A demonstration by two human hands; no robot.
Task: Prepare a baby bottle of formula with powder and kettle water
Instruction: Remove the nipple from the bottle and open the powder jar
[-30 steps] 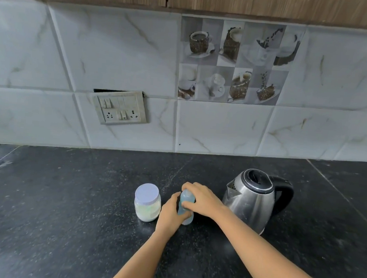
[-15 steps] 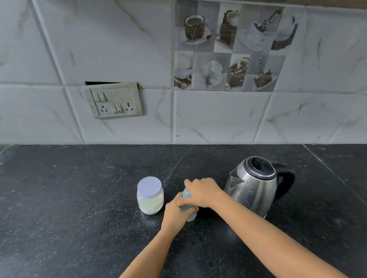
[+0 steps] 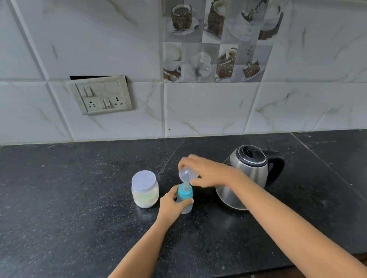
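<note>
A small baby bottle (image 3: 185,201) with a teal collar and a clear nipple stands upright on the black counter. My left hand (image 3: 171,203) is wrapped around its body. Just above the nipple, my right hand (image 3: 206,173) holds the clear bottle cap (image 3: 186,175), lifted free of the bottle. A glass jar of pale powder (image 3: 145,190) with a white lid on stands just left of the bottle. The steel kettle (image 3: 248,176) with a black lid and handle stands to the right, behind my right forearm.
The black stone counter (image 3: 65,195) runs to a tiled wall at the back. A switch and socket plate (image 3: 101,95) is mounted on the wall at the left. The counter's front edge (image 3: 255,272) is at the lower right, with a cupboard handle below it.
My right hand has pulled the clear cap up off the bottle, so the teal collar and nipple now show. My left hand still holds the bottle. The camera has tilted down.
</note>
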